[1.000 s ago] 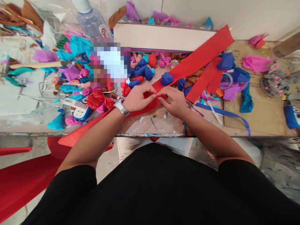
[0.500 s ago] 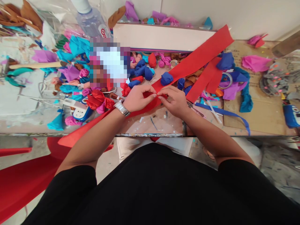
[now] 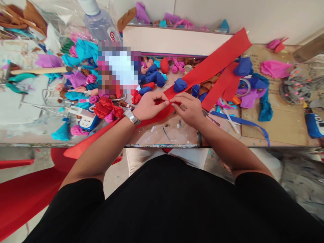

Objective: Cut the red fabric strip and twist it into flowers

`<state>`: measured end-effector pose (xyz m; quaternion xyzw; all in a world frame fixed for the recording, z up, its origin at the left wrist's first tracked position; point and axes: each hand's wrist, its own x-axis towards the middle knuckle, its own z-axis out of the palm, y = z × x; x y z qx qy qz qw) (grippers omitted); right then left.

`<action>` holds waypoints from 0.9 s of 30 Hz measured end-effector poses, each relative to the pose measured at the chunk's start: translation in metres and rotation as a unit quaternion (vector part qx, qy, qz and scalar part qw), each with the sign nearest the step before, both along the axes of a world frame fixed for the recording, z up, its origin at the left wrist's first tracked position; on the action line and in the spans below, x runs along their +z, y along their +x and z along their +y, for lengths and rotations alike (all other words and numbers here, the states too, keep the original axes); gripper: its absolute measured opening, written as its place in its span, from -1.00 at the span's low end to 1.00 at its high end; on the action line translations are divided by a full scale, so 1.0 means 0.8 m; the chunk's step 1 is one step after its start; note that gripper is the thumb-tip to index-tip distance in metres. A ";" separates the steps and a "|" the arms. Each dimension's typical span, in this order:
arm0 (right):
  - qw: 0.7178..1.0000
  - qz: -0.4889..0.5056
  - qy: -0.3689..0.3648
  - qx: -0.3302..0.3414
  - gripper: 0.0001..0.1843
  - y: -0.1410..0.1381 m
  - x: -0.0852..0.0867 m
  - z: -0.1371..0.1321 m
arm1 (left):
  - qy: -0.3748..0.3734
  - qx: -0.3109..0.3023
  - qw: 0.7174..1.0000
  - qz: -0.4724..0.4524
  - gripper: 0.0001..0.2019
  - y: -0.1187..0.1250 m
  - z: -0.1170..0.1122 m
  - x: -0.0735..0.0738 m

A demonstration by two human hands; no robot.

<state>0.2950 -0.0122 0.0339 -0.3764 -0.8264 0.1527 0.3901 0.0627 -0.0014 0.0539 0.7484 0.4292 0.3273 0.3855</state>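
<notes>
A long red fabric strip (image 3: 215, 64) runs diagonally across the table from the far right down past the near edge at the left. My left hand (image 3: 149, 106), with a metal watch on its wrist, pinches the strip near the table's middle. My right hand (image 3: 188, 108) pinches the same strip right beside it, fingertips almost touching. Both hands are closed on the folded red edge. A second, shorter red strip (image 3: 225, 84) lies just right of the long one.
Small rolled fabric pieces in blue (image 3: 180, 84), red (image 3: 106, 107), pink and teal litter the table. A water bottle (image 3: 100, 20) and a long white box (image 3: 177, 40) stand at the back. Scissors (image 3: 212, 118), a blue ribbon (image 3: 243, 123) and cardboard (image 3: 280, 121) lie right.
Almost nothing has moved; my fingers have shifted slightly on the red strip while both hands stay pinched together at the same spot.
</notes>
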 end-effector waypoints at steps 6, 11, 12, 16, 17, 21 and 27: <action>1.000 -0.003 0.003 0.002 -0.72 -0.001 0.003 -0.002 | -0.014 -0.001 1.000 -0.013 -0.72 0.001 0.000 0.000; 1.000 0.005 0.004 0.009 -0.75 -0.002 0.002 -0.002 | -0.017 -0.002 1.000 -0.015 -0.70 0.001 0.000 -0.001; 1.000 0.005 0.000 0.008 -0.74 -0.002 0.002 -0.002 | -0.018 -0.001 1.000 -0.015 -0.69 0.001 0.000 -0.001; 1.000 0.007 -0.003 0.006 -0.73 -0.002 0.002 -0.002 | -0.026 0.004 1.000 -0.016 -0.69 0.001 0.000 -0.001; 1.000 0.007 -0.003 0.008 -0.73 -0.003 0.002 -0.001 | -0.026 0.004 1.000 -0.016 -0.69 0.001 0.000 -0.001; 1.000 0.003 -0.016 0.010 -0.70 -0.003 0.002 -0.001 | -0.014 0.004 1.000 -0.006 -0.69 0.001 0.000 -0.004; 0.999 -0.003 -0.037 0.012 -0.69 -0.004 0.002 -0.002 | 0.021 0.010 0.999 0.025 -0.70 0.003 -0.004 -0.004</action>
